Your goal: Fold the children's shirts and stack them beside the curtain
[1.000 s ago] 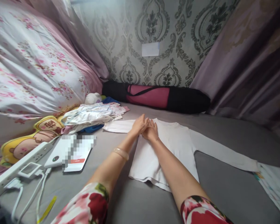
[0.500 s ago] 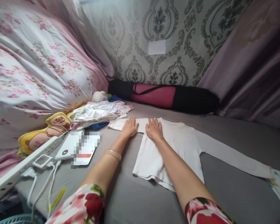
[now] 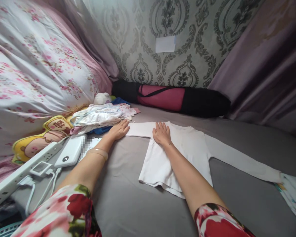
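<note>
A white long-sleeved shirt [image 3: 187,151] lies spread on the grey sheet, one sleeve stretched to the left and the other to the right. My left hand [image 3: 119,130] rests flat on the end of the left sleeve, fingers extended, covering the cuff. Near the left shoulder of the shirt, my right hand [image 3: 162,133] is pressed palm down with its fingers spread. Neither hand grips the cloth.
Crumpled clothes [image 3: 98,115] lie beyond my left hand. A power bank [image 3: 71,151], a phone, a power strip [image 3: 22,174] with cables and a yellow cushion [image 3: 39,141] are at left. Behind is a black and pink bag [image 3: 162,98]; patterned cloth [image 3: 293,194] lies right.
My left hand has slid left along the sleeve to its end, and that forearm now covers part of the phone. My right hand has stayed near the shirt's shoulder. The view has shifted slightly.
</note>
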`<move>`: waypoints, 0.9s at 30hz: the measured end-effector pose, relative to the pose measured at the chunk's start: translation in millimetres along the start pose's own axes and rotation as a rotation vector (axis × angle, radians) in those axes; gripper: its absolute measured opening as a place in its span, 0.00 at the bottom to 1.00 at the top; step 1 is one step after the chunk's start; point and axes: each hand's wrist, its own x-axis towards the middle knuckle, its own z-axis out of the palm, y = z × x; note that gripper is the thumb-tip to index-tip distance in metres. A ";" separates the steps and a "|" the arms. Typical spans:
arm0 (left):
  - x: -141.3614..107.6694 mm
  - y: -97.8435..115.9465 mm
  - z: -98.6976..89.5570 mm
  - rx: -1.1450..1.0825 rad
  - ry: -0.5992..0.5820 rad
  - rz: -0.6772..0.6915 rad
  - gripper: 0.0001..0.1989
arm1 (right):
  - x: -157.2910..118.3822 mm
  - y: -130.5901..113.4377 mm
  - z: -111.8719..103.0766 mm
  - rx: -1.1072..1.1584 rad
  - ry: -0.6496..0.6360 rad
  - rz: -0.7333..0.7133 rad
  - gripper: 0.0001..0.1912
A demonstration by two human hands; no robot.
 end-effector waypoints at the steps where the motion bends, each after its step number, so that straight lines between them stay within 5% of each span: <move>1: -1.3 -1.9 0.9 -0.004 0.024 0.020 0.30 | -0.3 -0.1 0.9 0.002 0.009 -0.003 0.30; 7: -12.8 2.5 2.7 0.069 0.324 0.083 0.25 | 2.1 0.4 -4.9 0.117 -0.013 0.002 0.29; 10: -17.3 10.0 -0.2 0.188 0.375 0.037 0.21 | -0.1 7.7 -25.3 0.403 -0.097 0.029 0.28; 13: -20.3 19.8 -4.8 0.276 0.329 -0.027 0.19 | -20.3 25.6 -52.3 0.782 -0.062 0.094 0.24; 17: -30.5 40.2 -11.9 0.312 0.314 -0.095 0.16 | -81.2 68.5 -81.8 1.031 -0.004 0.198 0.15; 23: -71.2 83.5 -19.0 0.048 0.158 -0.207 0.15 | -185.6 139.8 -102.9 1.022 0.100 0.486 0.09; 27: -100.0 116.1 -21.3 -0.216 -0.070 -0.145 0.18 | -229.0 153.9 -103.3 0.868 -0.002 0.608 0.11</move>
